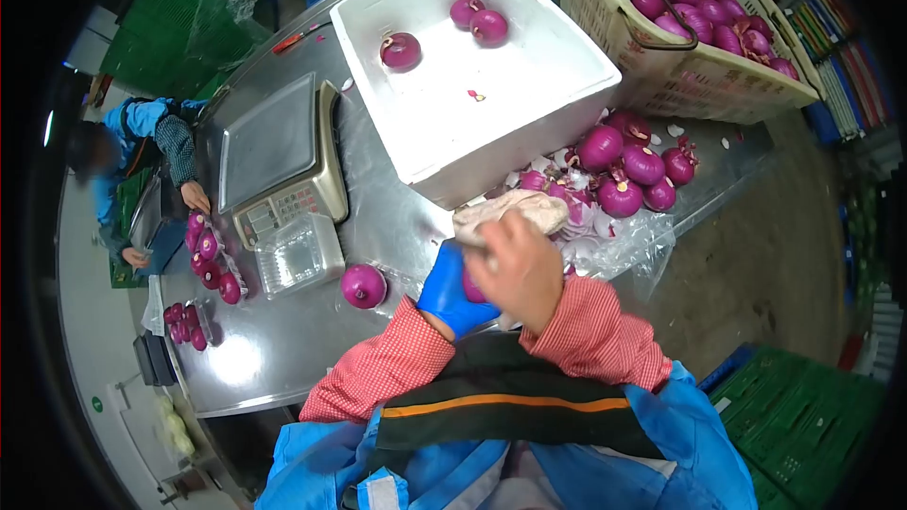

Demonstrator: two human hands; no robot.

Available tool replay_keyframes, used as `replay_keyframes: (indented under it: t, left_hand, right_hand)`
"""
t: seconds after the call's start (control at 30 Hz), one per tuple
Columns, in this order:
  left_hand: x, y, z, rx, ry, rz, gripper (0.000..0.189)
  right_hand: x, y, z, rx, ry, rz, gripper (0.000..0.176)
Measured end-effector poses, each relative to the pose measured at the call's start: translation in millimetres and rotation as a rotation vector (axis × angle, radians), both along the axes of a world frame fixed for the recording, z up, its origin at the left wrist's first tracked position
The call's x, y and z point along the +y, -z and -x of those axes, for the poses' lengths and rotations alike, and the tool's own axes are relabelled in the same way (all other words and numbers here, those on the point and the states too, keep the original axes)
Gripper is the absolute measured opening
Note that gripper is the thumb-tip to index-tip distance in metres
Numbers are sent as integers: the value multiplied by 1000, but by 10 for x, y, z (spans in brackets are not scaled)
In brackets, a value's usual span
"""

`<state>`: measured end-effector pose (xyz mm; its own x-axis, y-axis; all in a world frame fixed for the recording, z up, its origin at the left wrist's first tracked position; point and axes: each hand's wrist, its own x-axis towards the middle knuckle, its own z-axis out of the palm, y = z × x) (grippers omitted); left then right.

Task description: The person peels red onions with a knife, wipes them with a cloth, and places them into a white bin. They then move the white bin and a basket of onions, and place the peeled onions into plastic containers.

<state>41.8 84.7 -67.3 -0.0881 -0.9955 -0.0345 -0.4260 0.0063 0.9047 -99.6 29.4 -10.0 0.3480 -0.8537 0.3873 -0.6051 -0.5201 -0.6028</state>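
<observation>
My left hand, in a blue glove, is wrapped round a red onion, which is mostly hidden between my hands. Over it is my bare right hand, its fingers curled and slightly blurred; what they hold, if anything, I cannot make out. Just beyond my hands lies a crumpled whitish cloth or glove. Past it, several red onions sit among loose peelings. Left of my gloved hand, a single peeled onion rests on the metal table.
A white foam box holding three onions stands ahead, with a crate of onions behind at right. Left are a scale, a clear plastic tray and packed onions. A co-worker reaches toward these packs. Green crates stand lower right.
</observation>
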Motion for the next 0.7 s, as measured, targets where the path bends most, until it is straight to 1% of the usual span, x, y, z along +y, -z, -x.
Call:
replay_keyframes:
  t: [0.03,0.13,0.17,0.27,0.3,0.37,0.4,0.43,0.47,0.5,0.53,0.57,0.6,0.63,0.67,0.7]
  left_hand:
    - [30,-313,58,-10,-55,-21,68]
    - [8,-447,79,24,37,89,79]
    - [-30,-444,88,48,83,182,89]
    - [-165,-370,60,64,213,306,97]
    - [-159,-390,53,78,150,240,97]
    - [-104,-437,48,104,22,106,97]
    - [-66,-397,54,333,-25,-31,98]
    - [-32,-306,53,560,-71,-170,98]
    - [-13,-191,43,787,-117,-311,99]
    - [-4,-18,-1,583,-113,-266,98]
    - [-2,-51,9,526,-110,-261,97]
    - [-3,-105,21,468,-104,-255,96]
    - [-5,-159,41,412,-98,-250,95]
    - [3,-194,100,322,-98,-147,89]
    - [-5,-245,95,215,-5,-173,88]
    - [-47,-305,66,108,87,-195,87]
  right_hand:
    - [-89,73,37,-71,36,-160,24]
    - [-354,552,283,-471,-151,-770,25]
    - [-360,821,310,-590,-199,-898,26]
    - [-137,665,272,-1234,-115,-1494,25]
    - [-128,643,307,-1342,-183,-1550,26]
    - [-130,576,372,-1358,-54,-1411,24]
    - [-132,539,405,-1363,10,-1342,23]
    - [-166,621,428,-1262,-23,-1163,20]
    - [-143,683,440,-1070,-6,-1005,18]
    - [-125,580,414,-877,8,-847,16]
    - [-121,424,388,-687,21,-686,15]
    - [-148,242,393,-426,-76,-332,19]
    - [-149,32,382,-274,-128,-258,20]
    - [-129,-172,356,-120,-178,-185,21]
    - [-105,-313,316,33,-228,-115,23]
    - [-99,-385,266,94,-231,-167,25]
